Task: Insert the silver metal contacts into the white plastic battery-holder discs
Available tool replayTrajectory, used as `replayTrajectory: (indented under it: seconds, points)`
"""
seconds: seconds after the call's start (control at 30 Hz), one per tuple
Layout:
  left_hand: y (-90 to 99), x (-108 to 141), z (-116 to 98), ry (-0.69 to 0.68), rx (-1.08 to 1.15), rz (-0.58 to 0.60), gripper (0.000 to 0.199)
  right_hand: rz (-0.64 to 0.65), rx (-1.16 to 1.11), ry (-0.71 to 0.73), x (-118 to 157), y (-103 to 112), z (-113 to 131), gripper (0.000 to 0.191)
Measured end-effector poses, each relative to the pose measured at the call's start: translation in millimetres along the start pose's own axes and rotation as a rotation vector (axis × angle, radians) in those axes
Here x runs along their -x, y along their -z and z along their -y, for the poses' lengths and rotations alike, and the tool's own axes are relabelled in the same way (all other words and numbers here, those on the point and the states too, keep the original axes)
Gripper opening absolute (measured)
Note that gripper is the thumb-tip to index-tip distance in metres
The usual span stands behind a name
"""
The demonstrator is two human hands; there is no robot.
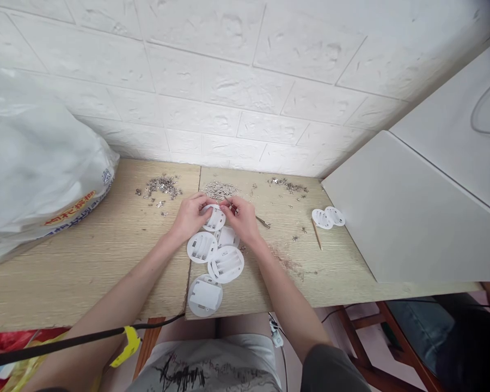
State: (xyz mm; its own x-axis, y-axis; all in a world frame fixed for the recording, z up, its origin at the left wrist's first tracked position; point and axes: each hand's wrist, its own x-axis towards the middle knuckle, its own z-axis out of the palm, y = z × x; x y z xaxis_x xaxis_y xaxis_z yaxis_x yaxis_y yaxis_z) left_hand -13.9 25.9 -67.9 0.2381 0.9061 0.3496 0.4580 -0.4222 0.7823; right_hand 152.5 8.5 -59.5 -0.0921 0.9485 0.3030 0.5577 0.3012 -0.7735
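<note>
My left hand [191,216] grips the left side of a round white plastic piece [214,218] with slots. At its upper right edge, my right hand [243,218] is closed with fingertips round a thin metal tool [263,221], whose far end sticks out to the right under the hand. Just below lie more white round pieces: one at left [202,247], an overlapping pair [227,264], and one near the table's front edge [204,295]. A pile of small flat metal parts [220,190] sits behind my hands.
Metal bits form piles at the left [163,187] and right [288,185]. Two white discs [328,218] and a wooden stick [317,234] lie by a large white panel [424,218]. A stuffed plastic bag [44,163] fills the left. A black cable [85,337] crosses the lower left.
</note>
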Motion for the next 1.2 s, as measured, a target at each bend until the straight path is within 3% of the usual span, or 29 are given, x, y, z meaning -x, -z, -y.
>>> replayTrajectory:
  seconds: [0.37,0.7,0.93,1.2]
  points:
    - [10.6,-3.6,7.8,0.184,0.078,-0.063,0.024,-0.056,-0.004,-0.054,-2.8,4.8,-6.8,0.017]
    - [12.9,-2.1,-0.5,0.237,-0.042,0.181,0.017,-0.054,0.022,-0.016,-2.3,4.3,-7.3,0.014]
    - [11.5,-2.3,1.5,0.133,-0.17,0.242,0.02,-0.046,0.065,0.013,-2.9,2.0,-10.0,0.014]
    - [10.1,-2.9,2.9,0.127,-0.172,0.22,0.018,-0.03,0.098,0.042,-2.5,-0.7,-12.5,0.015]
